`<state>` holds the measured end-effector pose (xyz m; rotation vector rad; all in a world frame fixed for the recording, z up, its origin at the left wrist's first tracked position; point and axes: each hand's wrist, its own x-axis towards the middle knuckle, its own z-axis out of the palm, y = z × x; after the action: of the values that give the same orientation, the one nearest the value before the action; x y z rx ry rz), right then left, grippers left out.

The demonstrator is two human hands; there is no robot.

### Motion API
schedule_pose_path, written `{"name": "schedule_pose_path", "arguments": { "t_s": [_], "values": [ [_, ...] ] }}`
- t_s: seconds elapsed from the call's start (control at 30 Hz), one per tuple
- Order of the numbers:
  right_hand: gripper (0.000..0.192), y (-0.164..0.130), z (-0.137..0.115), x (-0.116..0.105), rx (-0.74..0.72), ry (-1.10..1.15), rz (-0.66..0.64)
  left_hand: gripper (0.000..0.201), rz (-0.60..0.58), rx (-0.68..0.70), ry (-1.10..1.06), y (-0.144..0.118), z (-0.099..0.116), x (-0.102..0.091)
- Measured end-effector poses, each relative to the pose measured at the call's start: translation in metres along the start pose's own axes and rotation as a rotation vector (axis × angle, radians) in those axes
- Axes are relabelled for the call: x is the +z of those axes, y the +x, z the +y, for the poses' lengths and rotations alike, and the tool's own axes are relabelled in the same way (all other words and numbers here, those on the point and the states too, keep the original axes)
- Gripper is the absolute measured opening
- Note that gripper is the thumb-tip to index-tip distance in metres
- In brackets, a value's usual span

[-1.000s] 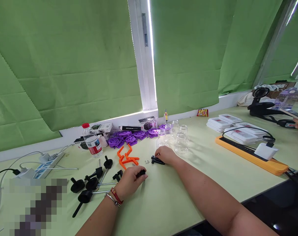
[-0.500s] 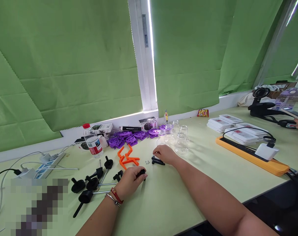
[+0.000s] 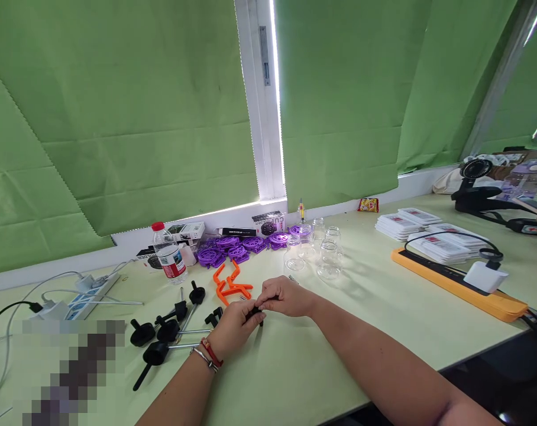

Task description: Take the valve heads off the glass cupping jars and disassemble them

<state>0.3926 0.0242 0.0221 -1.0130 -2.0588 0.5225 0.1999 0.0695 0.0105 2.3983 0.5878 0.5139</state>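
Black plastic, a small part (image 3: 254, 312) is pinched by both the left hand (image 3: 233, 329) and right hand (image 3: 282, 297) mid-tabletop (image 3: 295, 367); slackened fingers could drop it.

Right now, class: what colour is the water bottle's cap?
Red, clearest in the head view: water bottle, cap.

The table (image 3: 295, 367) is pale green, the blinds (image 3: 117, 118) a stronger green with a white frame (image 3: 262, 100) between them. Black knobs (image 3: 162, 340) on silver rods lie by orange clips (image 3: 230, 284) and purple discs (image 3: 233, 247). The bottle (image 3: 168, 255) has a red cap and a red-and-white label. Jars (image 3: 324, 254) are clear. The left hand (image 3: 233, 328), with red and silver bracelets at the wrist, and the right hand (image 3: 284, 297) meet on a small black part (image 3: 255, 313). The tray (image 3: 463, 290) is orange with a white charger (image 3: 485, 275), and the fan (image 3: 472, 183) is black
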Motion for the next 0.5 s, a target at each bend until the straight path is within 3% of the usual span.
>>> {"name": "schedule_pose_path", "arguments": {
  "t_s": [0.5],
  "values": [
    [0.022,-0.0006,-0.0016,-0.0014,0.03,-0.052,-0.018,0.022,-0.011,-0.024,0.009,0.0004,0.0011,-0.0017]
  ]
}}
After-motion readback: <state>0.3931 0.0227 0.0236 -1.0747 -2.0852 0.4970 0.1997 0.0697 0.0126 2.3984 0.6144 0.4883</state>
